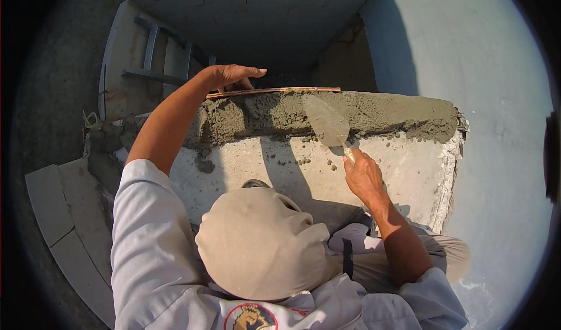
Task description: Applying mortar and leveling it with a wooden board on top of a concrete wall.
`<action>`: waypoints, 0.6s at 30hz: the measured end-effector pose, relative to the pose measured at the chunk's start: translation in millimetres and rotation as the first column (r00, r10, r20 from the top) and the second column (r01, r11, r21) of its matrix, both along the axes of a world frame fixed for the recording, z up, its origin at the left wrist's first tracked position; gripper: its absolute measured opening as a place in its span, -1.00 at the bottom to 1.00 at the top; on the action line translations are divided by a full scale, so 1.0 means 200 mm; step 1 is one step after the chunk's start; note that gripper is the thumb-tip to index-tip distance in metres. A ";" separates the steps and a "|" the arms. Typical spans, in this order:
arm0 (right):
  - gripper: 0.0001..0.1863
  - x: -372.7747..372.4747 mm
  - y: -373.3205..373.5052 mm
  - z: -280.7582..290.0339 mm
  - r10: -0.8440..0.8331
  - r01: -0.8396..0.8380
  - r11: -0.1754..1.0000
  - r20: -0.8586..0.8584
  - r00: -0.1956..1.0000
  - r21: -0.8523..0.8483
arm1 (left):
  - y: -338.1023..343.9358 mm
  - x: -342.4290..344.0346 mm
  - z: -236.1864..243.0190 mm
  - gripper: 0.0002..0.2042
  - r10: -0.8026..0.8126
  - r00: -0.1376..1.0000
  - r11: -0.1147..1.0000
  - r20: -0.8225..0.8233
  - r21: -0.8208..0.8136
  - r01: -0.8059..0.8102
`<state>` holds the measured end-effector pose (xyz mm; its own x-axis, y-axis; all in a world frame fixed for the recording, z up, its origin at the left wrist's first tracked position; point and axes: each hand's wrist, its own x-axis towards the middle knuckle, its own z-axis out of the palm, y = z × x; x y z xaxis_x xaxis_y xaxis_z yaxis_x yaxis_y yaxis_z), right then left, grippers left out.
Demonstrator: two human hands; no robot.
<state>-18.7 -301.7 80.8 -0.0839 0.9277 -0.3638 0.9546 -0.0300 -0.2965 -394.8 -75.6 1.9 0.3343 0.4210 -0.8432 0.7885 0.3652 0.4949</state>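
Note:
My right hand (365, 179) is closed around the handle of a pointed trowel (327, 122). The trowel's blade lies against the front of a thick grey mortar bed (397, 114) that runs along the far edge of a pale slab (374, 160). Beyond that edge, my left hand (236, 76) grips the left part of a thin wooden strip (292, 89), its index finger stretched out and the other fingers bent down behind. The strip stands along the far side of the mortar; its lower part is hidden.
Below the far edge, a metal ladder (151, 47) leans by a block wall (245, 3) in shadow. A smooth bluish-grey wall (497, 125) rises on the right. Pale blocks (70, 213) lie at the left, and mortar crumbs (304, 162) dot the slab.

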 end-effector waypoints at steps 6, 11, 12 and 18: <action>-0.66 -0.27 -0.14 -0.07 -0.491 0.382 0.850 -0.285 0.823 -0.364 | 0.00 -0.03 -0.03 -0.04 0.023 1.000 1.000 0.001 0.004 -0.023; -0.64 -0.57 -0.17 -0.13 -0.435 0.295 0.887 -0.425 0.794 -0.357 | 0.00 0.01 0.00 -0.05 0.020 1.000 1.000 -0.005 0.024 -0.020; -0.64 -0.59 -0.18 -0.15 -0.436 0.295 0.886 -0.426 0.793 -0.358 | 0.01 0.02 0.01 -0.05 0.024 1.000 1.000 0.006 0.019 -0.024; -0.54 -0.74 -0.19 -0.12 -0.271 0.107 0.912 -0.385 0.883 -0.396 | -0.01 -0.01 0.02 -0.05 0.026 1.000 1.000 0.011 0.000 -0.026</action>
<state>-166.3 -339.4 57.1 -0.1411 0.7568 -0.6382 0.7035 -0.3769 -0.6025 -396.2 -77.3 5.2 0.3320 0.4297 -0.8397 0.7733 0.3858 0.5031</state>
